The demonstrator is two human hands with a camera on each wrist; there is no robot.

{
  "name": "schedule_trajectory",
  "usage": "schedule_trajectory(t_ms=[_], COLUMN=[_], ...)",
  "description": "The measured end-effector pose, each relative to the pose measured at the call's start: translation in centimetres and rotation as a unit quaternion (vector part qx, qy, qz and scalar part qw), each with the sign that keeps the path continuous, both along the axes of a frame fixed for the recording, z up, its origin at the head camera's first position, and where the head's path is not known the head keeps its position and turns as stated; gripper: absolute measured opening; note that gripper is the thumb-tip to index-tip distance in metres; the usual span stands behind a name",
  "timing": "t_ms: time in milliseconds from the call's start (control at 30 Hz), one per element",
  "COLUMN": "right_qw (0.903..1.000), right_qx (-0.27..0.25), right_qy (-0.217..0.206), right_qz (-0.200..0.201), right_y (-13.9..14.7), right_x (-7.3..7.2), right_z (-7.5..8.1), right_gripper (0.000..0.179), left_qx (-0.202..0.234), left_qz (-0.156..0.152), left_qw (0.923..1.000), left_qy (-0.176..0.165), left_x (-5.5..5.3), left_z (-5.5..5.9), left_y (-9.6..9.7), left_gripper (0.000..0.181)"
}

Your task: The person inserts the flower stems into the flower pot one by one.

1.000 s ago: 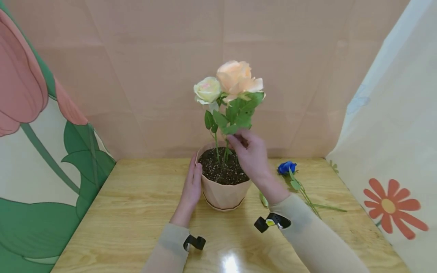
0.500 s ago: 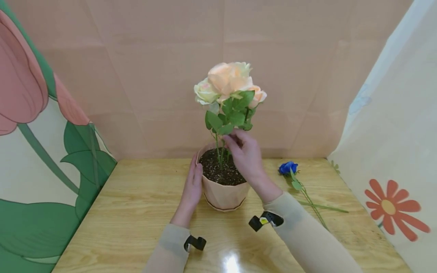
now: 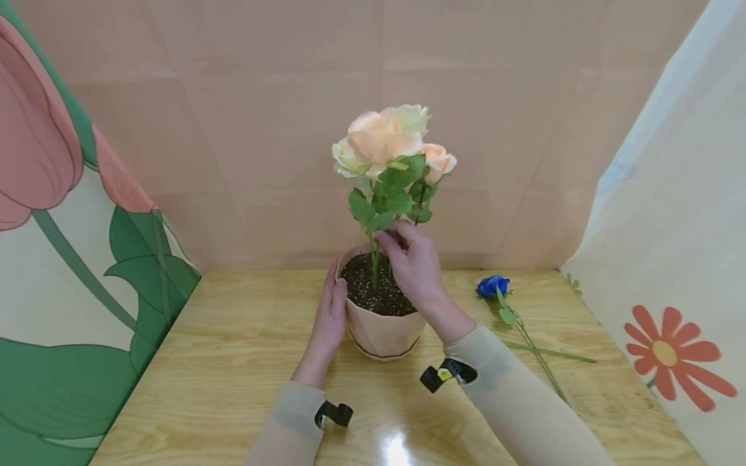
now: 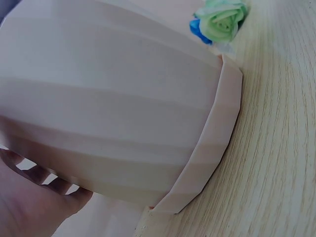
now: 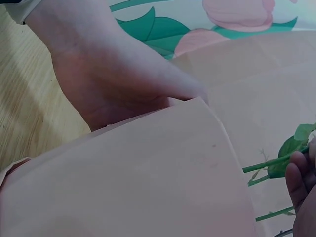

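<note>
A pale pink flowerpot (image 3: 381,333) filled with dark soil (image 3: 370,294) stands on a matching saucer (image 4: 217,133). My left hand (image 3: 327,317) rests against the pot's left wall, thumb near the rim; in the left wrist view its fingertips (image 4: 74,197) touch the wall. Above the soil my right hand (image 3: 415,264) pinches the green stem of a large peach rose (image 3: 379,139), whose lower end stands in the soil. A cream rose (image 3: 346,160) is on its left, another cream rose (image 3: 414,119) behind, and a smaller peach rose (image 3: 438,162) on the right.
On the wooden table (image 3: 233,362), right of the pot, lies a blue rose (image 3: 493,285) with its stem crossing another green stem (image 3: 562,355). A pale rose head (image 4: 220,20) lies behind the pot in the left wrist view. Cloth walls (image 3: 280,162) enclose the table.
My right hand has moved left with the peach rose, which now partly covers the left cream rose. The rear cream rose and smaller peach rose have come into sight. My left hand stays on the pot.
</note>
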State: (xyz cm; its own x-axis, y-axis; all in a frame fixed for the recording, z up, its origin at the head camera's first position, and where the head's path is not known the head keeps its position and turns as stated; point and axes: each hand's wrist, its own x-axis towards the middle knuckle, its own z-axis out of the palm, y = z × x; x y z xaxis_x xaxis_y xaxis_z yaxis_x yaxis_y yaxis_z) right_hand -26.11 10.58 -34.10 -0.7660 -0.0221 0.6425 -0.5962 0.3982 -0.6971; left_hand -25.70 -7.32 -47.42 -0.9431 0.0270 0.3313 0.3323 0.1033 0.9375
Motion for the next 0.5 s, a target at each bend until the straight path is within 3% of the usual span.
schedule_trajectory(t_ms=[500], right_qw=[0.9961], right_qx=[0.068], right_qy=[0.057], right_qz=[0.000], right_y=[0.1], right_x=[-0.5], right_z=[-2.0], right_gripper=[0.016], left_qx=[-0.008], left_qz=[0.009], left_qw=[0.9999], left_qy=[0.001], left_x=[0.1], left_z=[0.1], left_y=[0.0], left_gripper=[0.062])
